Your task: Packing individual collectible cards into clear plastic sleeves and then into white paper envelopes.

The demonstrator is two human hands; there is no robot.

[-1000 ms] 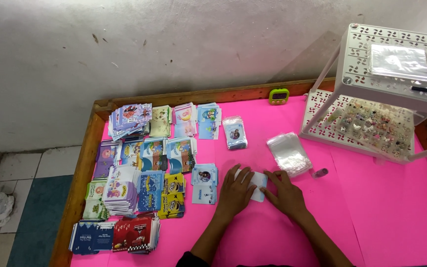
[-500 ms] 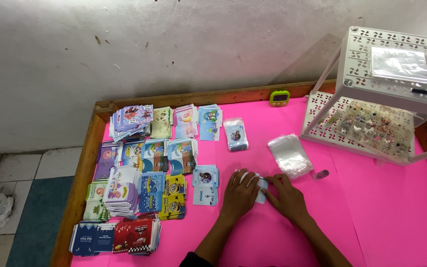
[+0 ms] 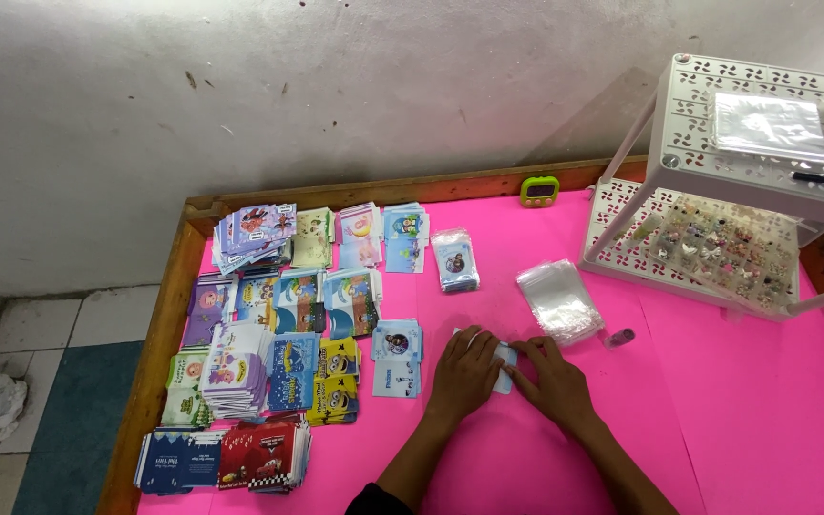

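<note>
Both hands press down on one small pale-blue card [image 3: 504, 367] lying flat on the pink table [image 3: 717, 410]. The left hand [image 3: 464, 372] covers the card's left part with fingers spread and flattened; the right hand [image 3: 553, 381] meets it from the other side, fingertips on the card's right edge. Neither hand is clenched: each pins or pinches the card lightly against the surface, though whether the fingers curl under an edge cannot be told from here.

The card sits directly between the two hands, under their fingertips, so both are equally near. Only a narrow strip of it shows between them, and that strip runs away from the person, toward the wall.

Just beyond the right hand, up and slightly outward, lies a loose stack of clear plastic sleeves [image 3: 558, 300], its long axis angled away from the person. The right hand is plainly the closer one to it. A small dark cylinder [image 3: 620, 336] rests beside the sleeves, off the right hand's outer side.

Off the left hand's outer side, close by, sits a short stack of similar cards [image 3: 398, 355], and farther that way lie many colourful card piles [image 3: 278, 334]. Well beyond the right hand stands a white perforated rack [image 3: 717, 219].
</note>
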